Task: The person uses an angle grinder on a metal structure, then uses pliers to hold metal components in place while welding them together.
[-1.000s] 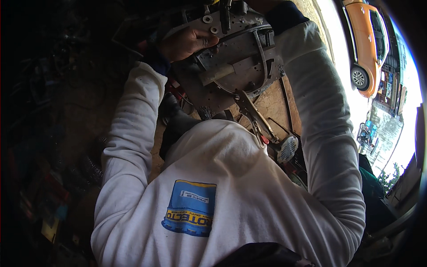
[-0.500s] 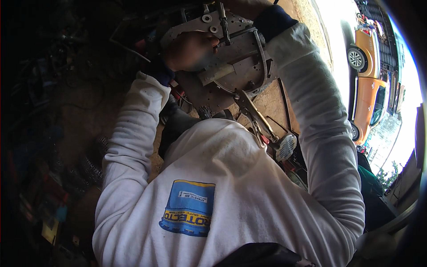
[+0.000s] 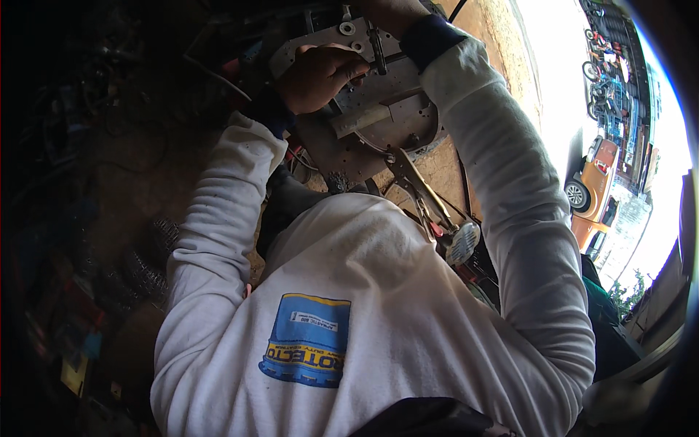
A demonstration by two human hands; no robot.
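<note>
A grey metal plate assembly [image 3: 328, 149] with drilled holes lies in front of me. Over its left part is my left hand [image 3: 317, 79], fingers curled and thumb pressed toward the index finger; what is between them cannot be made out. A dark, upright cylindrical piece [image 3: 377, 51] stands just right of its fingertips, beside a dark bar. My right hand [image 3: 393, 13] reaches past the top edge, its fingers out of sight. Locking pliers [image 3: 415, 182] sit at the assembly's lower right edge. A tubular metal piece [image 3: 362, 120] lies across the plate below my left hand.
A round, pale metal piece [image 3: 463, 243] is beside the pliers' handles. Coiled wire or springs [image 3: 149, 273] and dark clutter lie at the left. Outside, to the right, an orange vehicle [image 3: 598, 182] and several motorcycles [image 3: 601, 84] stand in bright light.
My left hand has shifted slightly up and right, and its blur is gone. My right forearm has moved left, now covering part of the curved bar. The outside view has shifted downward.
</note>
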